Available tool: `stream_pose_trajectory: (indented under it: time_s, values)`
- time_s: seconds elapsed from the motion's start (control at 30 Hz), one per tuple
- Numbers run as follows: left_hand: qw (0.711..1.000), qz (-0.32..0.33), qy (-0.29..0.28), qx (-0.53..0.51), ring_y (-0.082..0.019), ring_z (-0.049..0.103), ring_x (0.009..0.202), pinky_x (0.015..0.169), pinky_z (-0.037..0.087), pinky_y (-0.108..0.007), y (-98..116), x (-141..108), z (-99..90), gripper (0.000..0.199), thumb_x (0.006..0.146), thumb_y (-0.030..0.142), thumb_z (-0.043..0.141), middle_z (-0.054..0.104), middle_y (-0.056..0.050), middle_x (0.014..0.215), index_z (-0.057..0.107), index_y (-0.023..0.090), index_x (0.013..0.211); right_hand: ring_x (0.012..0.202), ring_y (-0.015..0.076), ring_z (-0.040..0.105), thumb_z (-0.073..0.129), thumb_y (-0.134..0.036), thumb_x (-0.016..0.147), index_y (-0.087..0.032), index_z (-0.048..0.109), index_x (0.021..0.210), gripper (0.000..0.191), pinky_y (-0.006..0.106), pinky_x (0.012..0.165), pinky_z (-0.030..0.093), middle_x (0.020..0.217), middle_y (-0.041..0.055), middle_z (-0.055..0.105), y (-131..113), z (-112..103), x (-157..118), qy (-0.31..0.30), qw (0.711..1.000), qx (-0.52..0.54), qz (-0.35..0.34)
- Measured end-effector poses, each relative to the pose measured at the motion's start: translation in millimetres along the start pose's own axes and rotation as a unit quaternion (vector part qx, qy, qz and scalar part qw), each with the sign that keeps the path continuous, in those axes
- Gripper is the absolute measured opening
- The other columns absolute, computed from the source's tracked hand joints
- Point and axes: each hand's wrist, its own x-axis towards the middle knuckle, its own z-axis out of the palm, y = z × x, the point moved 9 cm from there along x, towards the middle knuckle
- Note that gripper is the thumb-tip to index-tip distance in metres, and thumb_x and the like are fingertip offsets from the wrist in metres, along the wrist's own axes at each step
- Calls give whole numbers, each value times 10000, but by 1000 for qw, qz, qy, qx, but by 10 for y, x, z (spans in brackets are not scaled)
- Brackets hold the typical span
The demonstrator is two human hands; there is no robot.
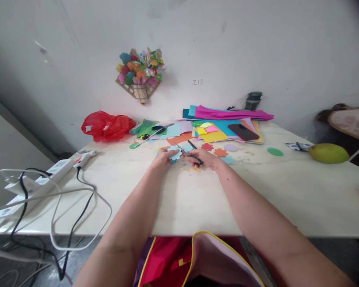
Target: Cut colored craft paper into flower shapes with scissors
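Near the middle of the table, my left hand pinches a light blue paper flower with scalloped edges. My right hand is closed on a pair of scissors with dark handles. The scissors' blades point up and left, beside the paper flower. Small paper scraps lie under and around the hands. A red paper flower and an orange one lie just right of my right hand.
A red plastic bag and green paper lie at the back left. Coloured sheets and a phone are at the back. White power strips and cables cover the left side. A yellow-green fruit sits right.
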Motion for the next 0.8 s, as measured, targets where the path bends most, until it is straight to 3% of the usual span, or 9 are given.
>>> stream_pose_trajectory:
  time_s: [0.57, 0.8]
  values:
    - [1000, 4, -7, -18, -142, 640, 563, 575, 505, -235, -37, 33, -40, 271, 534, 225, 864, 701, -87, 660, 722, 80, 713, 365, 52, 412, 634, -80, 777, -129, 622, 722, 75, 165, 366, 344, 476, -50, 523, -15, 19, -19, 8, 1000, 12, 16]
    - [1000, 1, 0, -30, -142, 634, 545, 514, 474, -219, -21, 9, -38, 258, 555, 199, 842, 703, -95, 668, 709, 72, 736, 367, 53, 447, 696, -200, 791, -137, 606, 743, 120, 159, 342, 309, 483, -47, 532, 6, -2, 1, 0, 1000, -19, 8]
